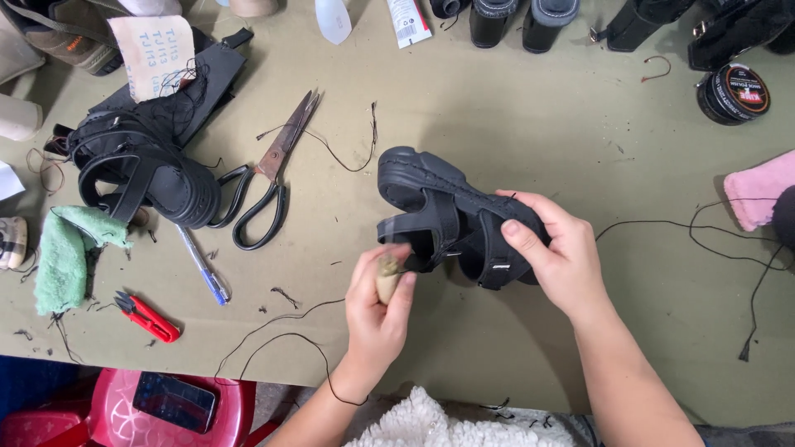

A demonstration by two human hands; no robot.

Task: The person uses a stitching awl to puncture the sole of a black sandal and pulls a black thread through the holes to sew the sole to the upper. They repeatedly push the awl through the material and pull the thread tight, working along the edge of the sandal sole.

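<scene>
Holding the black chunky-soled strappy sandal (451,217) up off the olive-green cloth-covered worktable (513,124), we have our right hand (556,248) wrapped around its heel end, fingers closed over the back strap. Our left hand (377,306) is clenched on a small pale wooden-handled awl (387,277), its tip pressed in at the sandal's side strap; the metal point is too small to make out, so we only judge it to be a stitching awl. A thin black thread (281,327) trails from that hand across the table edge and loops under the wrist.

Judging by this, the stitching on this sandal is under way and not finished: the thread is uncut and the tool is at the strap. A second black sandal (141,170) lies well apart at the upper left on other black pieces, and we cannot tell whether it is already sewn. Between the two sandals rest large black-handled metal scissors (265,178), with a blue ballpoint pen (203,265) and small red thread snips (147,317) nearer the table's near edge, all untouched. A round black tin of polish (734,93) sits at the far right.
</scene>
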